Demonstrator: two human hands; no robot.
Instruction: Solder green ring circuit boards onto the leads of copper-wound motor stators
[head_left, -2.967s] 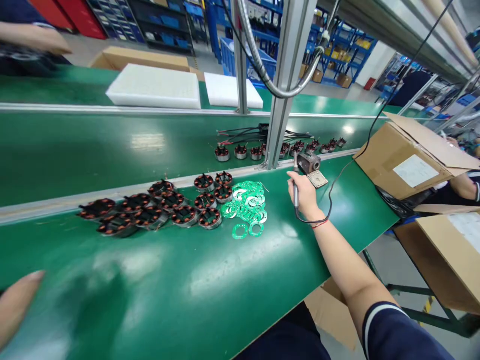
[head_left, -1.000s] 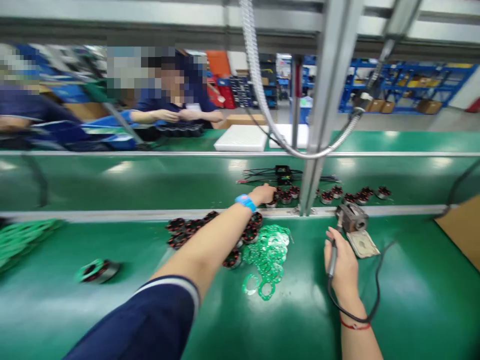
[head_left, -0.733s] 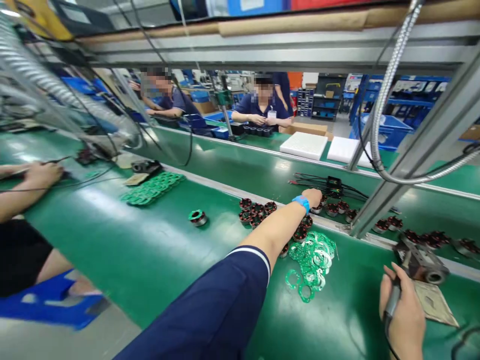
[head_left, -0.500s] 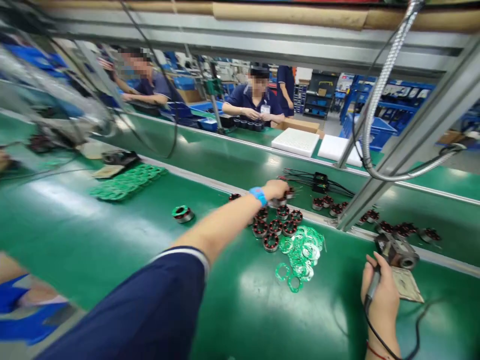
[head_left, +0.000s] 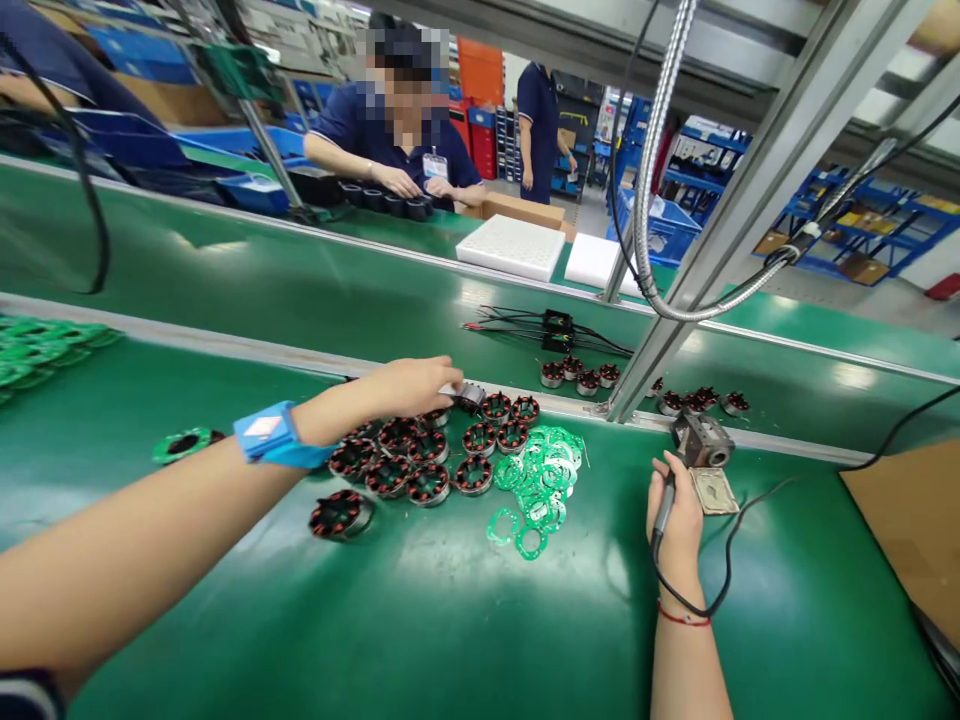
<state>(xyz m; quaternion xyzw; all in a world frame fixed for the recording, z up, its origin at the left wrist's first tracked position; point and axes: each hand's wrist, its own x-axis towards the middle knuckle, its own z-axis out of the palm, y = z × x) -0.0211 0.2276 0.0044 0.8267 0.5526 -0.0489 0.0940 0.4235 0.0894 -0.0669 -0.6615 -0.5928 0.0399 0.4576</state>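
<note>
The left hand (head_left: 409, 387) reaches across the green bench (head_left: 450, 620), fingers pinched on a small dark stator (head_left: 470, 397) held just above the cluster of copper-wound stators (head_left: 420, 465); most of the held piece is hidden behind the fingertips. The right hand (head_left: 675, 515) is closed around a soldering iron (head_left: 664, 505), its tip lost against the metal stand (head_left: 701, 440) just beyond. A heap of green ring boards (head_left: 536, 480) lies between cluster and right hand. More stators (head_left: 581, 375) sit on the belt behind the rail, partly blocked by the slanted post (head_left: 720, 220). A co-worker's hands (head_left: 420, 185) across the line are too small to make out.
</note>
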